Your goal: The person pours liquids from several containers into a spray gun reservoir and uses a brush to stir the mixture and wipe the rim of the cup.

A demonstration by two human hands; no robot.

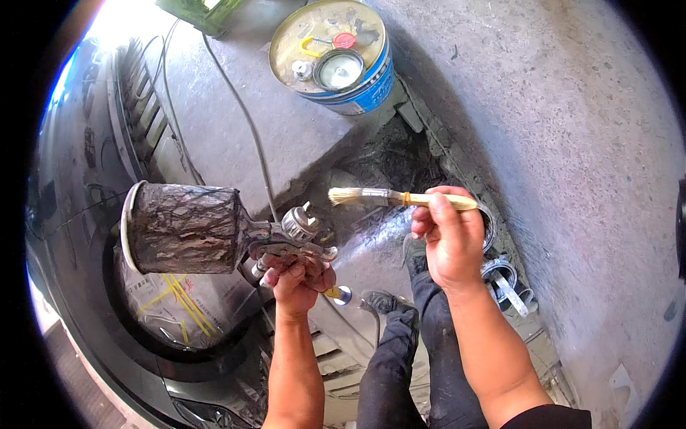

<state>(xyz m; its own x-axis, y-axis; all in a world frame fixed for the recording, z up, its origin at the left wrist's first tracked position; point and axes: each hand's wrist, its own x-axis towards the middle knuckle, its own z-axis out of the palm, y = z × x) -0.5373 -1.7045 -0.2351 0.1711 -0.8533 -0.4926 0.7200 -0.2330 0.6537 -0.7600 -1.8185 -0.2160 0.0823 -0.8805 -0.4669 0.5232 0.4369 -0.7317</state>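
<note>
My left hand (pixel 294 280) is closed around the body of a spray gun (pixel 275 239). The gun lies on its side, and its cup (pixel 187 227), coated in dark dried streaks with a pale rim, points left. A metal nozzle (pixel 300 223) faces up and away from me. Between the fingertips of my right hand (pixel 454 239) is a paintbrush (pixel 400 198) with a light wooden handle. Its pale bristles (pixel 346 196) point left toward the nozzle, apart from it.
A blue bucket (pixel 379 89) stands ahead; its soiled lid carries a small open can (pixel 339 70). A dark car body part (pixel 86 286) curves along the left. A hose (pixel 246 118) crosses the floor. Open cans (pixel 500 272) sit by my right forearm.
</note>
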